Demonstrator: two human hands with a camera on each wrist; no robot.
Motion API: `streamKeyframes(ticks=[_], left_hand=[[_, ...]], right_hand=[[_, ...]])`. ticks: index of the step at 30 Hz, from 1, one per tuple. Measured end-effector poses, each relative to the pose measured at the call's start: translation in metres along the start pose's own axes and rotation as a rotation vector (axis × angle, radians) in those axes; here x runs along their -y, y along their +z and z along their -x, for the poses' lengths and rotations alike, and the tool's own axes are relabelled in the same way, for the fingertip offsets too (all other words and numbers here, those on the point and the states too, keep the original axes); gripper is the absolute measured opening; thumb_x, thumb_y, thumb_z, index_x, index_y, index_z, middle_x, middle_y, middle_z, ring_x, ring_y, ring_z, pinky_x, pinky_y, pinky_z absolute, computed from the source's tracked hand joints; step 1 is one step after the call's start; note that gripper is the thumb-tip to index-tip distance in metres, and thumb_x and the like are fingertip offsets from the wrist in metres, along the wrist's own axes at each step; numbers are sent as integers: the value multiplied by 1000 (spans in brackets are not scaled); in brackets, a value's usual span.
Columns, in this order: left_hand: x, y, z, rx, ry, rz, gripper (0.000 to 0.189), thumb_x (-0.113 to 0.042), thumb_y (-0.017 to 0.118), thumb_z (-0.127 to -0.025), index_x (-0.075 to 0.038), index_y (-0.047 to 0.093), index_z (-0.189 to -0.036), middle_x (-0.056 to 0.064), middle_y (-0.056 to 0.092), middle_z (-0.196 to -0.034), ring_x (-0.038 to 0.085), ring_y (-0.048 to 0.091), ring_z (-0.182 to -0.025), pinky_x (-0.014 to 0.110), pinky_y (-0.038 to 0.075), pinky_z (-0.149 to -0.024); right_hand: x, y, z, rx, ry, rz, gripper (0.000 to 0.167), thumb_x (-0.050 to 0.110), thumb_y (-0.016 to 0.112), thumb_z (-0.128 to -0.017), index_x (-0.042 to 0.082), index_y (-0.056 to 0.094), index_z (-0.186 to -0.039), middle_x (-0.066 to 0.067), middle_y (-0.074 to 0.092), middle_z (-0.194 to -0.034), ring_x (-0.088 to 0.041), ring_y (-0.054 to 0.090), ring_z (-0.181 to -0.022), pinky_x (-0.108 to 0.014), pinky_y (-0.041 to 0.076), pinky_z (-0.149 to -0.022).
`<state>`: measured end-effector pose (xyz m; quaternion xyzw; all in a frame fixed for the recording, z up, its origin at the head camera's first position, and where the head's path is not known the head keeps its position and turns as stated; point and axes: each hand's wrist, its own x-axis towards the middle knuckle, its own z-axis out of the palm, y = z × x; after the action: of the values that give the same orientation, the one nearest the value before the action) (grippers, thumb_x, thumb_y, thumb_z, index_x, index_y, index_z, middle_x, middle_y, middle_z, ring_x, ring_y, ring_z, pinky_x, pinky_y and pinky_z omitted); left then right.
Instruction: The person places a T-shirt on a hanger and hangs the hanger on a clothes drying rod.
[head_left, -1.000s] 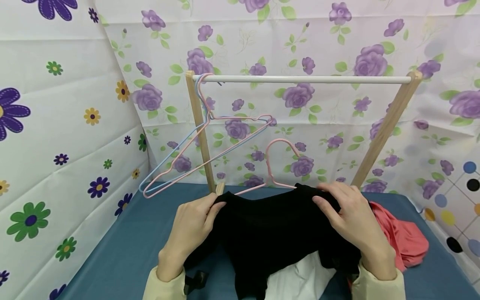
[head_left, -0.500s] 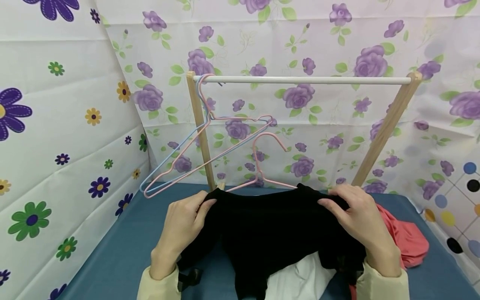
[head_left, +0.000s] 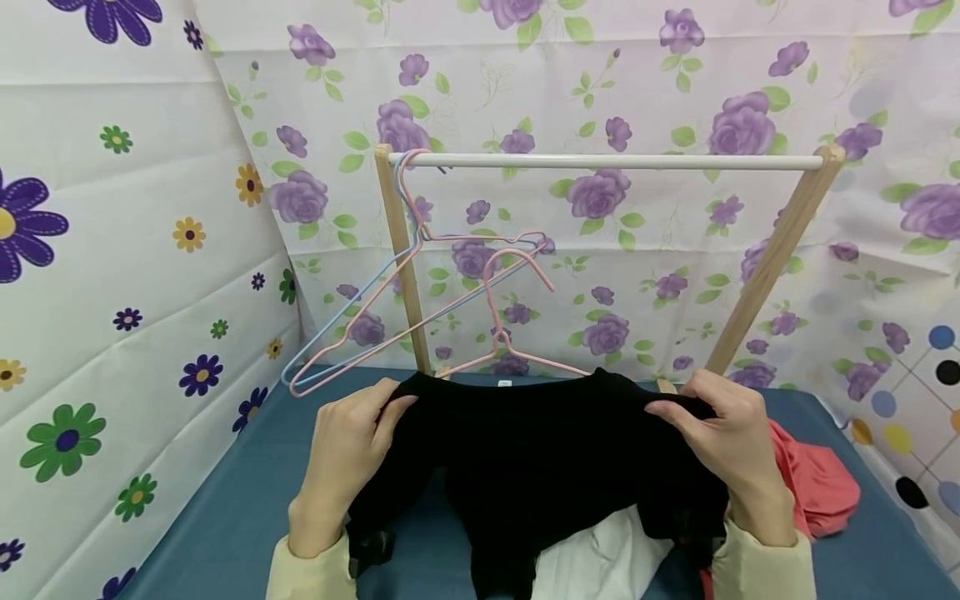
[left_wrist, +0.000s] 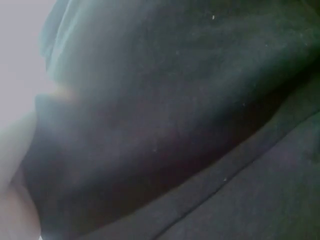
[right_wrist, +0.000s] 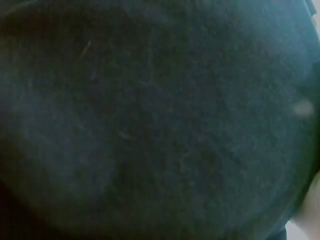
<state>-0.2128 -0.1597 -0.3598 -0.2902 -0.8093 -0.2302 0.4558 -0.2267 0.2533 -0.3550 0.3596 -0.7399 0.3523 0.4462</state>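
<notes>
A black long-sleeved top [head_left: 540, 450] spans the space between both hands in the head view. My left hand [head_left: 341, 462] pinches its left shoulder between thumb and fingers, while my right hand [head_left: 723, 442] pinches the right shoulder. From the neckline rises the hook of a pink hanger [head_left: 495, 300]; the lower part of that hanger is hidden inside the top. Dark cloth [left_wrist: 160, 110] fills most of the left wrist view, and the same black cloth [right_wrist: 160, 120] covers the right wrist view.
Behind stands a rack with a white rail [head_left: 600, 162] and wooden legs [head_left: 772, 258]. A pink and a blue hanger [head_left: 352, 333] hang at its left end. White cloth [head_left: 600, 558] and a coral garment [head_left: 817, 483] lie on the blue-covered table [head_left: 240, 517].
Both hands have moved apart, the left one leftward, stretching the top's shoulders wider. The pink hanger's hook has shifted left and up, and more of its arms shows above the neckline.
</notes>
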Motion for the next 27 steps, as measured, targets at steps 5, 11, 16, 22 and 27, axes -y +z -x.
streamKeyframes(ticks=[5, 11, 16, 22, 27], left_hand=[[3, 0, 1, -26, 17, -40, 39, -44, 47, -100, -15, 60, -77, -12, 33, -56, 1, 27, -45, 20, 23, -42], [6, -6, 2, -108, 3, -71, 45, -52, 53, -94, -15, 66, -74, -7, 47, -55, 4, 38, -45, 22, 30, -43], [8, -11, 3, -124, -15, -43, 46, -53, 57, -91, -14, 63, -68, -6, 48, -54, 5, 36, -45, 23, 29, -43], [10, -11, 4, -109, -9, -28, 44, -53, 60, -89, -15, 60, -67, -7, 40, -53, 3, 30, -45, 21, 24, -42], [10, -8, 3, -115, 18, -45, 44, -53, 59, -91, -16, 58, -67, -9, 39, -54, 2, 30, -46, 20, 24, -43]], right_hand=[[-1, 0, 1, 11, 0, 2, 47, 45, 70, -87, 15, 43, -62, 9, 30, -60, 2, 24, -53, -17, 22, -50], [0, -2, -2, -11, -24, 2, 48, 44, 69, -88, 14, 44, -61, 9, 31, -59, 3, 23, -53, -17, 21, -50], [-2, -3, -2, -21, -40, 13, 47, 45, 69, -88, 14, 45, -61, 9, 34, -60, 4, 26, -54, -16, 23, -50], [-4, -5, -2, -26, -34, 30, 48, 45, 68, -88, 14, 44, -61, 9, 32, -59, 6, 24, -54, -17, 23, -50], [-4, -7, -3, -44, -25, 40, 47, 44, 70, -87, 14, 45, -60, 9, 33, -58, 5, 25, -53, -18, 23, -51]])
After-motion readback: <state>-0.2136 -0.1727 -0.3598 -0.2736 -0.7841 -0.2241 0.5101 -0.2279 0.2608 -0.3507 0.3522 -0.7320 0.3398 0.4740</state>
